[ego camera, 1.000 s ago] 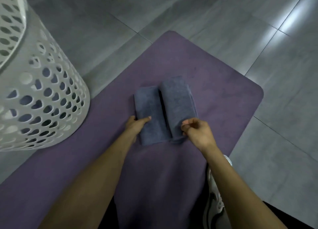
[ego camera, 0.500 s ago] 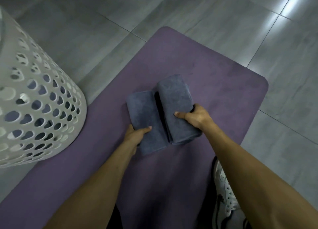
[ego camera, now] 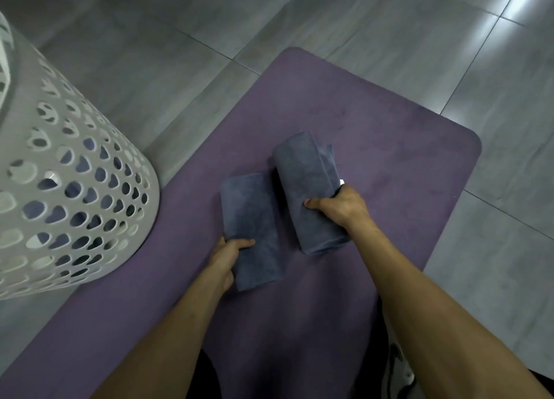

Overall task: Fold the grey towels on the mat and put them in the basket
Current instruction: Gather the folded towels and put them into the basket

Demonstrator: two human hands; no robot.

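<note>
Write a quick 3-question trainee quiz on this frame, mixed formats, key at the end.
1. True or false: the right hand grips the thicker folded grey towel, thumb on top.
2. Multiple choice: where does the white perforated basket stand?
A. on the person's left, its base partly on the purple mat
B. on the person's right, off the mat
C. beyond the mat's far end
3. Fill in: the left hand holds the near end of the other ______.

Key: 1 true; 2 A; 3 folded grey towel.
</note>
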